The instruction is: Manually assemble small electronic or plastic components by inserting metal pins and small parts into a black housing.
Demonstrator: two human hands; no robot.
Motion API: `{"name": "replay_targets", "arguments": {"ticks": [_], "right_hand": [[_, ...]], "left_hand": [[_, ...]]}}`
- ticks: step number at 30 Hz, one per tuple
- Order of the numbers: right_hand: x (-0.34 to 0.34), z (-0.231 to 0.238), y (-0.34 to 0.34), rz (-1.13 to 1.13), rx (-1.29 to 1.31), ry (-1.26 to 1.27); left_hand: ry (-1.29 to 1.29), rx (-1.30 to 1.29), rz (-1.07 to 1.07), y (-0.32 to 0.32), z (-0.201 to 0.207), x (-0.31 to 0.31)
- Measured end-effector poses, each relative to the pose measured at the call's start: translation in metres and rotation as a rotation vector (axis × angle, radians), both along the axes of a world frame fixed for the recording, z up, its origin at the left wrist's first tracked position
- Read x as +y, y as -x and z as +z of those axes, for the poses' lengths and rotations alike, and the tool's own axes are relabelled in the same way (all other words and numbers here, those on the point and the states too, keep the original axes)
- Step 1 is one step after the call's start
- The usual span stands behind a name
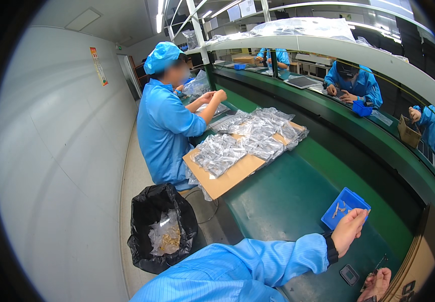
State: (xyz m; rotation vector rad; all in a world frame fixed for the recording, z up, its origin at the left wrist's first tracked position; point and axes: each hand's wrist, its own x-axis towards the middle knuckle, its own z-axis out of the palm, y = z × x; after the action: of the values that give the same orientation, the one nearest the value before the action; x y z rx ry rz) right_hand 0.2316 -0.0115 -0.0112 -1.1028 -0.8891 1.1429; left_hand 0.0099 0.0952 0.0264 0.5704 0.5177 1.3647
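My left hand (347,230) is above the near edge of a small blue bin (342,195). Its thumb and fingers are pinched together, and a thin, pale sliver seems to stick out at the fingertips, too small to name. Several narrow tan strips (336,210) lie in the bin. Lower right, close to the picture's rim, my right hand (377,285) has its fingers curled in; whatever they grip is hidden. Between the hands, a small dark rectangular device with a grey window (349,275) lies on the green bench (288,201).
Clear plastic bags (257,133) are heaped on cardboard (225,176) further along. A seated co-worker (169,121) in blue is beside them. A black-lined waste bin (144,226) stands on the floor at left. Cardboard sheets (421,251) lean at right. More co-workers (356,83) sit opposite.
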Motion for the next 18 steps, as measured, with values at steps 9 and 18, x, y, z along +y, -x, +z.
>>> {"name": "replay_targets", "arguments": {"ticks": [9,18], "right_hand": [[0.000,0.000,-0.002,-0.005,0.036,0.015],[0.002,-0.005,-0.008,0.026,-0.002,0.034]], "left_hand": [[-0.037,0.094,0.029,0.000,0.004,-0.002],[-0.087,0.118,0.022,-0.001,-0.006,0.003]]}}
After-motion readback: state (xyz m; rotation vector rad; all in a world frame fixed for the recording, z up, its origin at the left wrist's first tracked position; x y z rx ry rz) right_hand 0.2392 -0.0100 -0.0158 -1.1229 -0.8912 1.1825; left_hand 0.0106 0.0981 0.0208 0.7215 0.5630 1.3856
